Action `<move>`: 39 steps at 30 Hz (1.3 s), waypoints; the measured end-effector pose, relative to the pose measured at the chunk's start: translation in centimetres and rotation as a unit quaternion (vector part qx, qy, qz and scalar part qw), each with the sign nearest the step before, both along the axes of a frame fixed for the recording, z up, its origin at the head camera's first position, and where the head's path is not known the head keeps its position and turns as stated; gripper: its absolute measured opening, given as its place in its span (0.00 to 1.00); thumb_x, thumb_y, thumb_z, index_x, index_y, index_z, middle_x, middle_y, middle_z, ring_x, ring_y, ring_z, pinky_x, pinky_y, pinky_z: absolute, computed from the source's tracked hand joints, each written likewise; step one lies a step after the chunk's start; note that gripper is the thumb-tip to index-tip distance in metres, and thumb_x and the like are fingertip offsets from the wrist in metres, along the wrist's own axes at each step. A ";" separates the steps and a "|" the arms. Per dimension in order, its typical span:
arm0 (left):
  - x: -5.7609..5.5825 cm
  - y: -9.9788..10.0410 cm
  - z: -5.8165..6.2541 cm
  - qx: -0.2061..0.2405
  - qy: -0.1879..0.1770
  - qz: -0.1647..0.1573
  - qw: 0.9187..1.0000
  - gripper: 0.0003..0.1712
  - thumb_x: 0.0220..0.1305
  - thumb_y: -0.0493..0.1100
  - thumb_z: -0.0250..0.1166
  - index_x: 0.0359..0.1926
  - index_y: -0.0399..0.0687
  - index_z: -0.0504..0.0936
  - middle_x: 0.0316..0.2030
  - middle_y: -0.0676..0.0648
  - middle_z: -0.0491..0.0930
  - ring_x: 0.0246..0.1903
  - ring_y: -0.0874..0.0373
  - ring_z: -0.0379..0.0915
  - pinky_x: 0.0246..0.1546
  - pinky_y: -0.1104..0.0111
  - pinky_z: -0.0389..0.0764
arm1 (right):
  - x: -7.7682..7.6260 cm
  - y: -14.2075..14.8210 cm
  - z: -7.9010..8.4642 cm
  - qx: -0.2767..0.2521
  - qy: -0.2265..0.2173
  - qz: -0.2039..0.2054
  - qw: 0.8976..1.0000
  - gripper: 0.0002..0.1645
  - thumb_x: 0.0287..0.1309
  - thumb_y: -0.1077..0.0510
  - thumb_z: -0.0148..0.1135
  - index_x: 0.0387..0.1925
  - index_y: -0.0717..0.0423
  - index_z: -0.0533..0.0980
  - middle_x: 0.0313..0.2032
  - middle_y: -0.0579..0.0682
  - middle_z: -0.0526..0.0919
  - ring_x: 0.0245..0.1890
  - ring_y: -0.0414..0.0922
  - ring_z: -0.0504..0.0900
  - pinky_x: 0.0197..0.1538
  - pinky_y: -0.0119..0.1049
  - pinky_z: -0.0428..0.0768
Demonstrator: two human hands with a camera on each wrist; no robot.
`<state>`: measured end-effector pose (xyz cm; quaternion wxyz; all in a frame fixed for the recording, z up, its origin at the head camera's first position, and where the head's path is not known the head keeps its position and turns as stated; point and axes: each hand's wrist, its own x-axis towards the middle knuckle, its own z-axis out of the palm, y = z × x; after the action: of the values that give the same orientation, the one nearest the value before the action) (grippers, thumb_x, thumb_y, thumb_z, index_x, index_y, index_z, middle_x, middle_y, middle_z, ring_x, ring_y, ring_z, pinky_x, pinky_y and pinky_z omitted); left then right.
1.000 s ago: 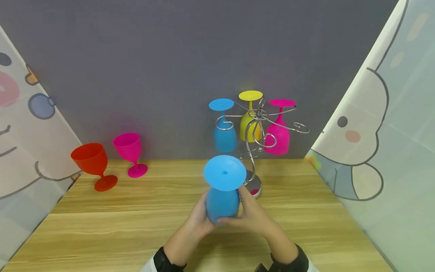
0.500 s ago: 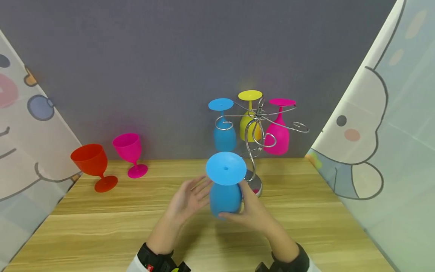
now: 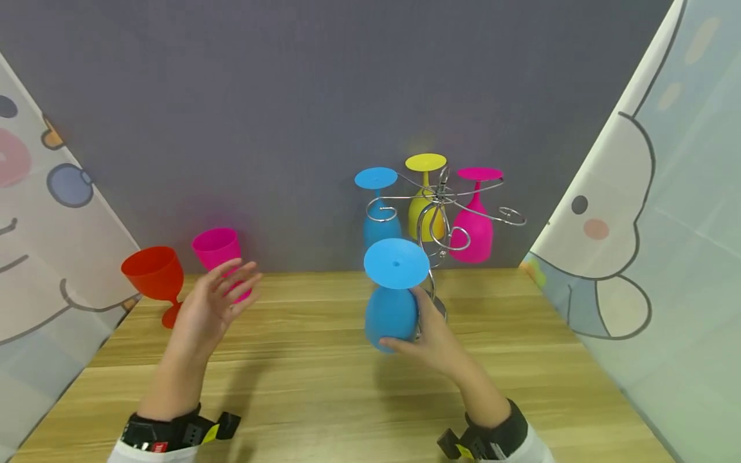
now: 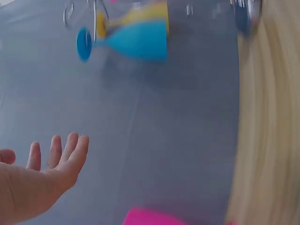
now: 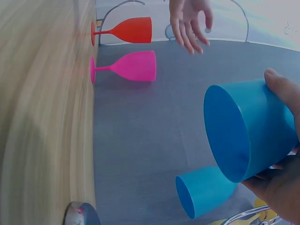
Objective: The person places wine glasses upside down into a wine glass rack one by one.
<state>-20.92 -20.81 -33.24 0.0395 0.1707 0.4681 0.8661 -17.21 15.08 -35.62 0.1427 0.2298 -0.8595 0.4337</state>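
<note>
Blue cup (image 3: pixel 392 312), upside down over the surface (image 3: pixel 312 399), seems, in this step, to be on offer to the rack (image 3: pixel 442 195). From the left edge come a red cup (image 3: pixel 153 275), a pink cup (image 3: pixel 215 244) by the back edge, the left grip (image 3: pixel 208 307) spread wide and empty near it, then the right grip (image 3: pixel 433 341) holding the blue bowl. Next probably calls for aligning its stem with a free loop (image 3: pixel 469 240); the left wristband's red label (image 3: pixel 159 446) is unreadable.

Gripping right, loose left

Extends both forearms (image 3: pixel 178 379) forward. Holds left hand (image 3: pixel 214 302) raised, well apart from the right hand (image 3: pixel 434 341), with fingers (image 4: pixel 78 152) spread and slightly bent. Curls right thumb (image 5: pixel 283 91) and fingers in a grip.
</note>
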 end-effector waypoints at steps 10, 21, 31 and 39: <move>-2.2 -6.7 3.1 -0.316 0.057 0.322 0.891 0.19 0.74 0.50 0.49 0.59 0.52 0.76 0.48 0.66 0.76 0.49 0.74 0.71 0.52 0.86 0.69 | -2.2 -0.4 1.8 -0.012 -0.024 -0.057 0.998 0.56 0.46 0.53 0.76 0.71 0.53 0.52 0.66 0.64 0.62 0.62 0.66 0.69 0.57 0.65 0.72; -5.6 -11.2 4.3 -0.585 0.090 0.366 0.718 0.31 0.73 0.48 0.41 0.71 0.39 0.60 0.70 0.27 0.54 0.69 0.27 0.45 0.67 0.34 0.44 | -4.4 0.0 3.0 -0.033 -0.073 -0.069 0.994 0.59 0.51 0.49 0.72 0.74 0.52 0.45 0.69 0.61 0.58 0.66 0.64 0.65 0.62 0.63 0.69; -8.2 -14.8 2.3 -0.711 0.023 0.340 0.615 0.42 0.71 0.62 0.39 0.75 0.41 0.45 0.71 0.24 0.39 0.68 0.22 0.29 0.62 0.30 0.39 | -5.6 -0.1 3.7 -0.036 -0.102 -0.093 0.990 0.62 0.51 0.45 0.71 0.75 0.52 0.42 0.70 0.58 0.56 0.67 0.61 0.64 0.63 0.61 0.69; -9.2 -15.3 0.4 -0.753 -0.016 0.281 0.595 0.51 0.66 0.73 0.34 0.75 0.41 0.43 0.67 0.20 0.40 0.63 0.16 0.35 0.56 0.26 0.43 | -6.2 -0.3 4.2 -0.043 -0.138 -0.108 0.984 0.63 0.51 0.41 0.70 0.75 0.49 0.40 0.71 0.58 0.56 0.67 0.61 0.64 0.62 0.61 0.70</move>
<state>-30.17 -36.13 -32.81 -0.0839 -0.0736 0.9779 0.1765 -23.43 14.73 -31.44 0.0784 0.0674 -0.8712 0.4799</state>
